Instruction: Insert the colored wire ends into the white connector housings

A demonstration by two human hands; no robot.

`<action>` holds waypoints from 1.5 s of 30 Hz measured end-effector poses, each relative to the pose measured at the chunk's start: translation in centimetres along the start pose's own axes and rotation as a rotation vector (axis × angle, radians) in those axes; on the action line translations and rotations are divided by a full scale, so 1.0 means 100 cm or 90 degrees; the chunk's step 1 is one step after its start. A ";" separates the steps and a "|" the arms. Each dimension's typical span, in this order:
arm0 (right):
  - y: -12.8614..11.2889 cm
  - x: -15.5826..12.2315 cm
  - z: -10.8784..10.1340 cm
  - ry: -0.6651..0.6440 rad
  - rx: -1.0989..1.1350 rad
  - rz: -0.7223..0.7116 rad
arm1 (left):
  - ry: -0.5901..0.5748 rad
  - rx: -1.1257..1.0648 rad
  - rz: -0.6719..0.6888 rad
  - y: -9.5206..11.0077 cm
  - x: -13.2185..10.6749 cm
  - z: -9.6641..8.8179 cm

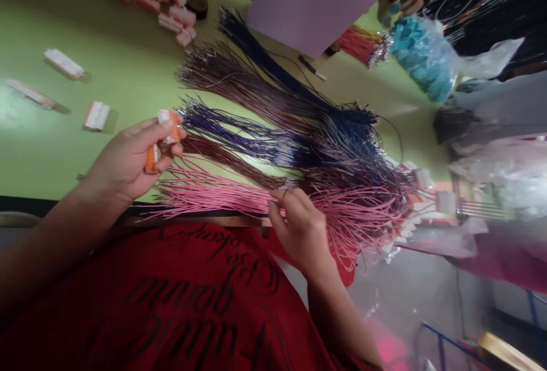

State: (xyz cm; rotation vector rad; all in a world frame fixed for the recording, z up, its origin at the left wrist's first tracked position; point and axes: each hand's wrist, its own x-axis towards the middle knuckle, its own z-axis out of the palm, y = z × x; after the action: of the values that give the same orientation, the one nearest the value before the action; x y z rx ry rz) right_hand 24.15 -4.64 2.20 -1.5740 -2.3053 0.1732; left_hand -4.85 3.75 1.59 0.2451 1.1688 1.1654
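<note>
At the green table, our left hand clamps two connectors; our right hand, fingers drawn together, covers pink wires, its grip unclear to us.

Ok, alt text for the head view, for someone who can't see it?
The person's left hand holds small orange and white rectangular blocks; the right hand is at a bundle of thin pink wires. Long dark blue wires and brown wires lie beyond on a light green table, with white and orange blocks clustered at upper left.
</note>
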 end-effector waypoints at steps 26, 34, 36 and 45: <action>0.014 0.027 -0.045 -0.155 0.314 -0.070 | 0.001 0.052 0.016 -0.007 0.009 -0.006; -0.061 0.078 -0.008 -0.289 0.615 -0.096 | -0.202 0.040 -0.045 -0.021 -0.002 0.003; -0.059 0.084 0.007 -0.271 0.659 0.048 | -0.229 0.012 -0.057 -0.026 -0.002 -0.002; -0.031 0.082 0.024 -0.128 0.576 0.293 | -0.191 0.088 -0.064 -0.042 -0.002 -0.003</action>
State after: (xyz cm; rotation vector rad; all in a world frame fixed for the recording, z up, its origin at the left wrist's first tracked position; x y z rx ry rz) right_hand 17.94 2.01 2.56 -1.5431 -1.5248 1.3166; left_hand -2.66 1.62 -1.26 0.4463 0.9853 0.9251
